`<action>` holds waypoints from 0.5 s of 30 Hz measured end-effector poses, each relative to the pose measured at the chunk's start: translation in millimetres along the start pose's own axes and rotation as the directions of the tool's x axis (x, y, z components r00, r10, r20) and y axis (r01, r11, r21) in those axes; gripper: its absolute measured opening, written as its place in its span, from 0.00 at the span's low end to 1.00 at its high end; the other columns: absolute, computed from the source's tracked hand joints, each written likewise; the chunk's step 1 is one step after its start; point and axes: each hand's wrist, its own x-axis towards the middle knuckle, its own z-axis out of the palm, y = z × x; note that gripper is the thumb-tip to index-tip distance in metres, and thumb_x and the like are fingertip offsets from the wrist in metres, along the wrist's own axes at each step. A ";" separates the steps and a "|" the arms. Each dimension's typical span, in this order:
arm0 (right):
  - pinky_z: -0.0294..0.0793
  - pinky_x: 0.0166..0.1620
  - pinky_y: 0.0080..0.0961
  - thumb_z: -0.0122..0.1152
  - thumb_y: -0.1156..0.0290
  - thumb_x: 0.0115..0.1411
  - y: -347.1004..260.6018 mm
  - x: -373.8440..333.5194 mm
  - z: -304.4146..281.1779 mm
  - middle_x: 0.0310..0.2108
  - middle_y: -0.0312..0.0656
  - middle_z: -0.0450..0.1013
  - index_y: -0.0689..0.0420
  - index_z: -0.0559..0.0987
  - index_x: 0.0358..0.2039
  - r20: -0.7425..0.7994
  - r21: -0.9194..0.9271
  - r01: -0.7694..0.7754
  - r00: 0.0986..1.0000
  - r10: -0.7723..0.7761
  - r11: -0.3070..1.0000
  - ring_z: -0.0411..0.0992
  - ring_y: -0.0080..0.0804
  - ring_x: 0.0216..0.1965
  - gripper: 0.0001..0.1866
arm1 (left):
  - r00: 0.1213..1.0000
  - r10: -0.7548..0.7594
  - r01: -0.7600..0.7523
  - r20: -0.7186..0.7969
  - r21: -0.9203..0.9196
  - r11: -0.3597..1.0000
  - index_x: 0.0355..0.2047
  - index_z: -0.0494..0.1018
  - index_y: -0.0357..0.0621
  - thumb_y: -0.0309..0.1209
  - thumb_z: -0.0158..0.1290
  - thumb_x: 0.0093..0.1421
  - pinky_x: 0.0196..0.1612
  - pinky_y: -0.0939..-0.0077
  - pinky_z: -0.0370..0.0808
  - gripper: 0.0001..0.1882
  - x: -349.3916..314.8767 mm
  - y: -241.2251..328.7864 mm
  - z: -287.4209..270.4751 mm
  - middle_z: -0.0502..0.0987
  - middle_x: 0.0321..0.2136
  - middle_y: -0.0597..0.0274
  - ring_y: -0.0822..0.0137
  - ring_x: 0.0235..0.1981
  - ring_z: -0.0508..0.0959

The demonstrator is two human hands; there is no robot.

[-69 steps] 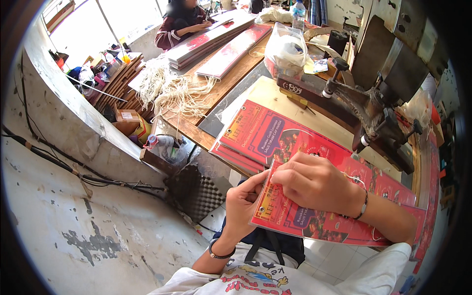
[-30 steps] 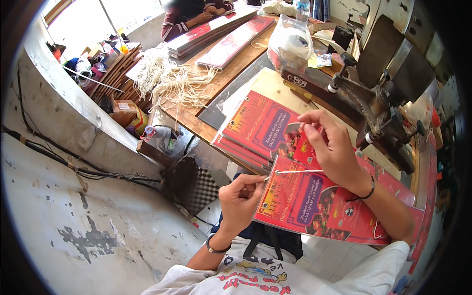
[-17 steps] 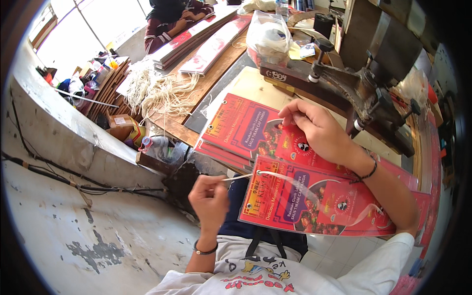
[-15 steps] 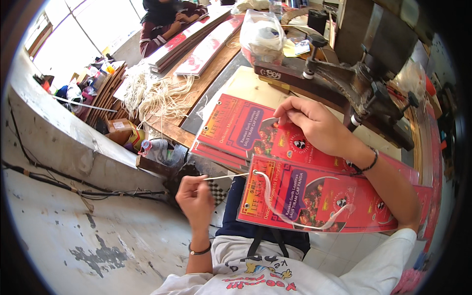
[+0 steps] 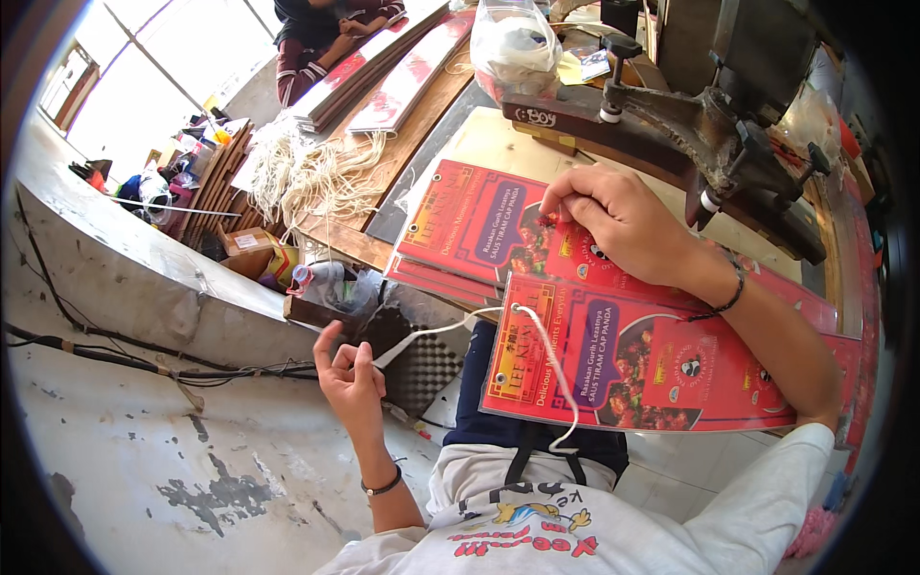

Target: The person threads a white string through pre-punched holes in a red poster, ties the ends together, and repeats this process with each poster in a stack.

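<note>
Past board's (image 5: 661, 369) edge: left hand (image 5: 351, 383) at cord (image 5: 414, 337), room around.

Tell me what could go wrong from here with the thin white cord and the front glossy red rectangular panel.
The thin white cord, running to the left hand, might pull out through the round metal eyelet.

The front glossy red rectangular panel could shift if nudged: the bare right forearm crosses it.
</note>
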 end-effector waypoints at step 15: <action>0.68 0.49 0.34 0.49 0.76 0.65 -1.6 -2.3 -1.1 0.35 0.43 0.76 0.59 0.79 0.38 0.013 -0.067 0.062 0.998 -0.061 0.996 0.70 0.38 0.40 0.09 | 0.514 0.507 -0.813 0.692 0.203 0.546 0.41 0.84 0.60 0.49 0.75 0.37 0.35 0.75 0.64 0.28 -68.9 89.7 74.5 0.73 0.28 0.75 0.72 0.28 0.71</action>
